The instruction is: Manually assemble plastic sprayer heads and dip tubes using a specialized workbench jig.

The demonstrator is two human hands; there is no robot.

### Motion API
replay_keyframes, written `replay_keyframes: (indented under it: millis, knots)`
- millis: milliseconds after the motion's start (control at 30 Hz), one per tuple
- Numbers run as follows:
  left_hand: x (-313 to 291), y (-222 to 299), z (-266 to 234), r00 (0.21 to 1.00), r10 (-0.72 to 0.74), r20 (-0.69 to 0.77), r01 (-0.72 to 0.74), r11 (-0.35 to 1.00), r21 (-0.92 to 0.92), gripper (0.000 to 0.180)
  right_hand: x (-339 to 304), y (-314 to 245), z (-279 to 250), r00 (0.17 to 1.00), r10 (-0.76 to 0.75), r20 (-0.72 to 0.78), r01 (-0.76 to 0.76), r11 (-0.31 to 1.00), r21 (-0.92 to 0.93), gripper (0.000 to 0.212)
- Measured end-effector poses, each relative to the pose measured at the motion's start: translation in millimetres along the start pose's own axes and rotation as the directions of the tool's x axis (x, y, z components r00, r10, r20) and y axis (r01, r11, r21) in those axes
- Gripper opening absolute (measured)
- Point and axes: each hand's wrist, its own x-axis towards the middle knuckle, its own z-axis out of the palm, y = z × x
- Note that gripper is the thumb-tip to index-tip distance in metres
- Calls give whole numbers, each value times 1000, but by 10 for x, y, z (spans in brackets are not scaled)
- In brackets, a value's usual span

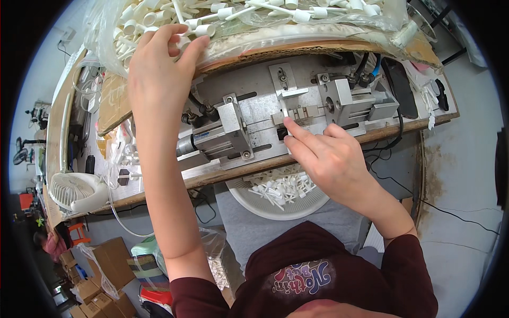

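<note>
At the near edge of a heap of white plastic caps with stems (204, 30), my left hand (164, 63) is open. Its thumb and forefinger are spread apart beside the loose caps. My right hand (334, 159) reaches to the middle of a metal fixture (305, 113). The forefinger touches the lower end of a slim white plastic piece (284, 107) standing across the fixture, while the thumb sits apart below. What lies under the right fingers is hidden. Metal cylinder units flank the fixture, one on the left (225, 130) and one on the right (344, 98).
A cardboard sheet (286, 50) and clear plastic hold the heap above the machine. Below the bench edge, a white basket (286, 213) with many white pieces rests at my lap. A white fan (77, 192) stands left; a dark phone (400, 87) lies right. Cables hang below.
</note>
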Motion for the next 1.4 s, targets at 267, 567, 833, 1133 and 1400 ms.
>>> replay_keyframes:
  millis: [267, 567, 833, 1133, 1400]
  knots:
    - [199, -69, 69, 998, -55, 17, 56, 995, -86, 39, 7, 29, -58, 1000, 6, 21, -8, 998, 56, 23]
    - [-190, 105, -197, 997, -25, 79, 61, 872, -486, 31, 724, 618, -403, 896, 71, -438, -36, 996, 86, 19]
    - [-1188, 551, -97, 961, 262, 91, -207, 897, -391, 36, 1250, 1121, -355, 973, 138, -188, -94, 970, 226, 24]
    - [-1586, 575, 335, 923, 352, 156, -323, 929, -182, 29, 1267, 1148, -459, 975, 218, 44, -217, 887, 408, 20]
    - [-1446, 621, 286, 921, 336, 196, -305, 937, -173, 27, 1098, 1006, -449, 972, -8, -236, 85, 944, 319, 18]
